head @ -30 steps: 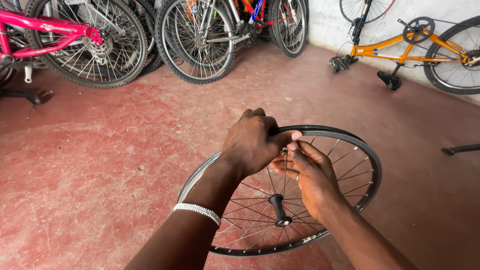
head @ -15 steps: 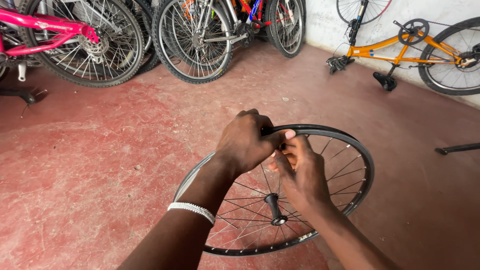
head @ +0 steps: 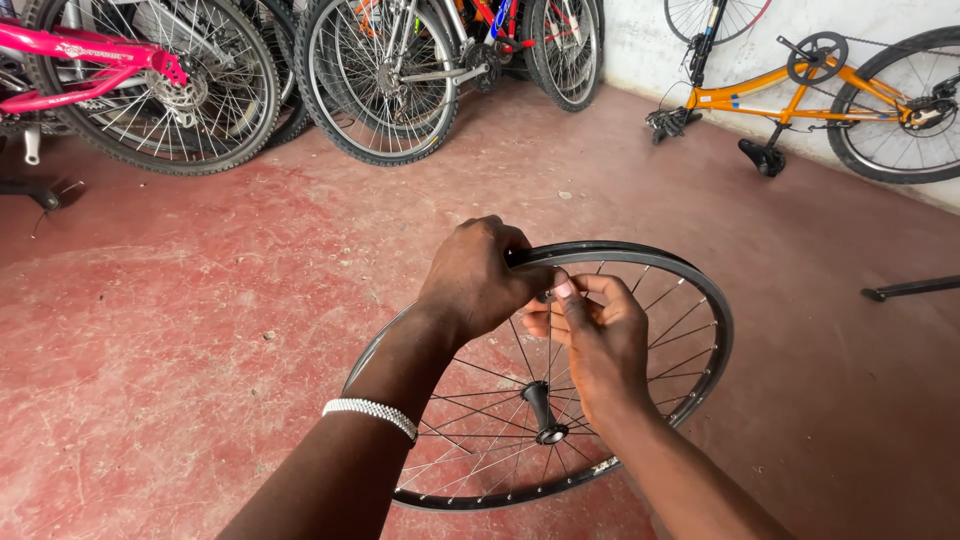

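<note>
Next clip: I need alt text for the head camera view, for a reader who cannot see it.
Two bare hands work at the top of a black spoked bicycle wheel held over a red floor: the left hand grips the rim, the right hand pinches something small at the spokes beside it. Parked bicycles line the back, and an orange bicycle lies upside down by the wall.

Soft, even daylight fills the scene, bright without harsh glare. The red floor [head: 200, 330] carries only faint, diffuse shadows, a weak one under the wheel rim [head: 640, 255] at lower centre. The white wall [head: 860, 25] at upper right is the brightest patch, close to washed out. Focus is sharp throughout, spokes included. Lines bend slightly toward the frame's edges from the wide lens. No motion blur shows.
</note>
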